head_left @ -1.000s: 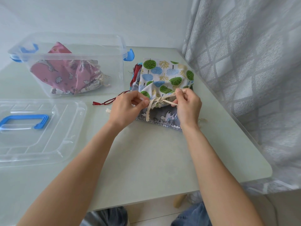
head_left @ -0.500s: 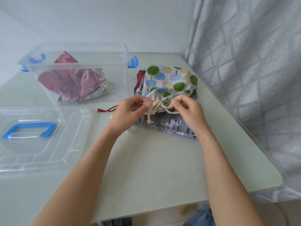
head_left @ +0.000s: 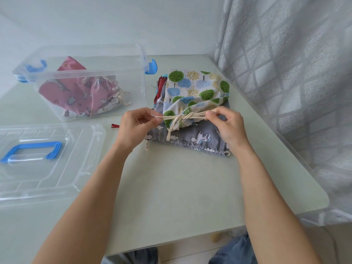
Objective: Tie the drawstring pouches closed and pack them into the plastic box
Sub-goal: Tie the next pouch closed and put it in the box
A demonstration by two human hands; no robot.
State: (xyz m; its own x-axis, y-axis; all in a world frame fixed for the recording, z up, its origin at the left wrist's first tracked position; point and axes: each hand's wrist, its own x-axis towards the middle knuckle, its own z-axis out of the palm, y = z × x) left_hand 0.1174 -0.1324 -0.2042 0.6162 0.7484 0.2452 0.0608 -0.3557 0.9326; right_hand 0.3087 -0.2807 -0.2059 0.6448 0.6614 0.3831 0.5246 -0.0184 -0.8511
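Observation:
A cream pouch printed with green and blue trees lies on top of a small stack of pouches at the table's far right. Its neck is gathered and its cream drawstring is stretched taut to both sides of a knot. My left hand pinches the left end of the cord, and my right hand pinches the right end. Under it lies a grey pouch with white animals. The clear plastic box with blue latches stands at the far left and holds a tied pink pouch.
The box's clear lid with a blue handle lies flat at the left. A red cord end pokes out beside my left hand. A grey patterned curtain hangs along the table's right edge. The table's front edge is near my knees.
My hands have moved apart, pulling the drawstring ends outward so the cord is now taut across the knot. The camera has tilted, shifting the scene lower in view.

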